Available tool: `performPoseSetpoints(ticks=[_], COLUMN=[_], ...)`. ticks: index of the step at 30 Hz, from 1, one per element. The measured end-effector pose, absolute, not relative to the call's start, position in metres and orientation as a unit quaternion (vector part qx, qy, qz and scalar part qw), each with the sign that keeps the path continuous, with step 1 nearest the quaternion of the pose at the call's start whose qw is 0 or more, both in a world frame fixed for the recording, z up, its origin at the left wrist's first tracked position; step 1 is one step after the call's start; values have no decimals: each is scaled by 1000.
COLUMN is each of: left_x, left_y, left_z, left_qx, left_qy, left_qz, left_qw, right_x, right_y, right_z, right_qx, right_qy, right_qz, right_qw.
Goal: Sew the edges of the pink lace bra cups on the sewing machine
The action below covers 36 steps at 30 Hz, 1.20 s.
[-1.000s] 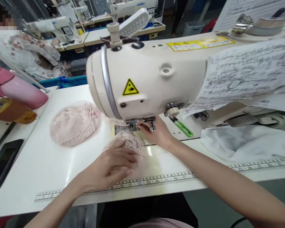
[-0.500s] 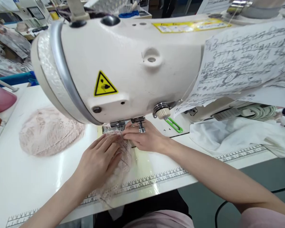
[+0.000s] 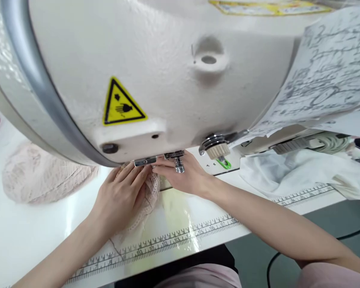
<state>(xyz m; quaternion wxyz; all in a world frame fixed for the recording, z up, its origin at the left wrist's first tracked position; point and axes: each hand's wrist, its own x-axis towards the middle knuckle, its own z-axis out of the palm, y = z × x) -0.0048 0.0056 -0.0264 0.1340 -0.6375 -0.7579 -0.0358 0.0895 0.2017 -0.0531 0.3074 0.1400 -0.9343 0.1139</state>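
lace (image 3: 152, 192): partly under left hand (image 3: 121, 200) | sewing machine (image 3: 168, 80): cut at top | handwritten paper (image 3: 333, 76): cut at right, seemingly illegible

lace piece (image 3: 152, 196) before sewing machine (image 3: 168, 88) | lace pile (image 3: 45, 178) left | cloth (image 3: 297, 172) right | ruler (image 3: 165, 244) in front

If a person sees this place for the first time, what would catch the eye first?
Probably the big pale sewing machine, filling the upper view, with a yellow warning triangle on it. Below, the left hand rests on pale pink lace, the right hand close beside it. Handwritten paper hangs at the upper right.
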Motion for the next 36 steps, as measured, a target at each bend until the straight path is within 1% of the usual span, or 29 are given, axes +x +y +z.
performPoseSetpoints(ticks=[5,20,32,36], left_x=[-11,-11,-11,-11], left_y=[7,8,8,7], left_z=[-28,-28,-27,-28], left_qx=[-639,-628,-628,-627], left_qy=[-757,-767,-765,-766], left_qz=[-35,-53,-53,-51], left_qw=[129,119,135,133], right_x=[88,91,90,89], right_y=[201,201,200,201], right_z=[-51,-46,-45,-46], right_qx=[105,110,106,118], right_qy=[-945,-952,-951,-942], right_qz=[113,98,89,91], right_qw=[290,268,277,301])
